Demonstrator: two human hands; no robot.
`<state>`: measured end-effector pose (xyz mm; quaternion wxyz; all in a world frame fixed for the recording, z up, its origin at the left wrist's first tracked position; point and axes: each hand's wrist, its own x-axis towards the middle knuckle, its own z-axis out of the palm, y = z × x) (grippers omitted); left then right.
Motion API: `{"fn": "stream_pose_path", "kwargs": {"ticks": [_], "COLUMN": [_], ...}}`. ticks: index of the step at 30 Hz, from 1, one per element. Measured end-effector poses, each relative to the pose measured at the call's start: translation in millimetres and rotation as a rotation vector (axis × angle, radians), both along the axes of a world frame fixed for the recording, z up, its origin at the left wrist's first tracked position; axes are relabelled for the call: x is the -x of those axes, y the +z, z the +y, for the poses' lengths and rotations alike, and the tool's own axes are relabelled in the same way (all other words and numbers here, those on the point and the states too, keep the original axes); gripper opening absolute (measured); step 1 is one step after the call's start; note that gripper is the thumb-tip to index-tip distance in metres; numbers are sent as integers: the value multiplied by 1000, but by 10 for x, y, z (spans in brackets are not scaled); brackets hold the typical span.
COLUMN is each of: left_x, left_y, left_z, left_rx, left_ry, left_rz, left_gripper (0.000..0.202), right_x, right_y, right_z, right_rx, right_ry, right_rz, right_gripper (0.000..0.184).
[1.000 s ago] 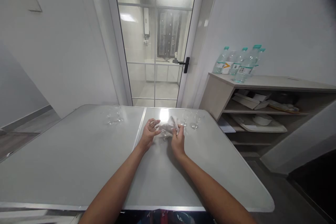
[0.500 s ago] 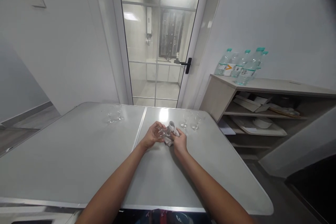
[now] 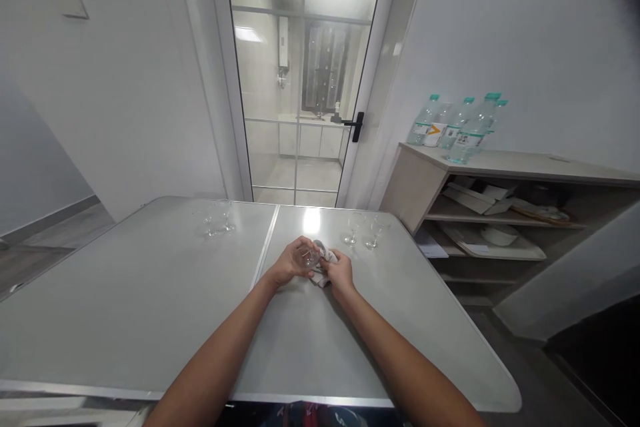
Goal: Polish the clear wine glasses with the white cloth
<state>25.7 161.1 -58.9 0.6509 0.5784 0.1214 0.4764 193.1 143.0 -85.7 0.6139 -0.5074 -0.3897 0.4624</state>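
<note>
My left hand [image 3: 289, 263] is closed around the bowl of a clear stemmed glass [image 3: 307, 255], which lies tilted on its side above the table. My right hand [image 3: 341, 271] grips a pale cloth [image 3: 323, 275] with dark marks, bunched against the stem and foot end of that glass. The cloth hides most of the stem and foot. Beyond my right hand, two clear stemmed glasses [image 3: 353, 230] [image 3: 373, 233] stand upright near the table's far right corner.
Two more clear glasses [image 3: 210, 221] [image 3: 227, 219] stand at the far left of the grey table [image 3: 150, 300]. A low shelf unit [image 3: 415, 177] with several plastic bottles [image 3: 467, 137] on top stands to the right. Behind the table is a glazed door [image 3: 320, 173] with a black handle [image 3: 358, 127].
The glass has turned slightly in my left hand, its bowl facing me more. My right hand has shifted a little left and the cloth has changed its folds around the stem.
</note>
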Motion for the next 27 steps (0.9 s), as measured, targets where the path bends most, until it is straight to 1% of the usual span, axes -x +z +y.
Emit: {"fn": "stream_pose_path", "kwargs": {"ticks": [2,4,8,10,11,12,13,15,16,17,19,21,23,27], "left_x": [-13,-27,-55,-63,-64,-62,-58,-46,-40,-36,-35,-46,-67,-116], "left_y": [8,0,-47,-71,-79,-86,-90,-94,-96,-98,-104,-114,-129,-162], "left_z": [-5,6,58,81,89,93,95,95,93,92,93,96,102,117], "left_rx": [-13,-16,-4,9,13,14,13,14,16,17,20,31,47,56], "left_ry": [9,54,225,302,332,363,394,441,452,455,444,432,411,351], "left_rz": [4,-15,-92,-115,-120,-122,-117,-84,-54,-22,26,40,45,67], "left_gripper": [64,65,69,69,69,69,69,70,70,71,72,76,78,72], "right_x": [-36,-63,-79,-74,-68,-59,-47,-14,7,29,71,101,112,101], "right_y": [-18,-1,110,179,215,249,283,342,365,382,401,406,405,402], "right_z": [0,-10,-40,-61,-79,-104,-136,-220,-265,-308,-375,-405,-404,-385], "right_rx": [29,15,-94,-160,-194,-224,-248,-277,-273,-261,-222,-179,-134,-74], "right_ry": [-32,-56,-138,-158,-139,-94,-27,122,199,253,345,413,462,476], "right_rz": [-96,-226,-562,-689,-743,-797,-854,-995,-1073,-1152,-1297,-1405,-1464,-1520], "right_gripper": [35,31,25,23,18,9,4,28,36,44,52,54,52,48]}}
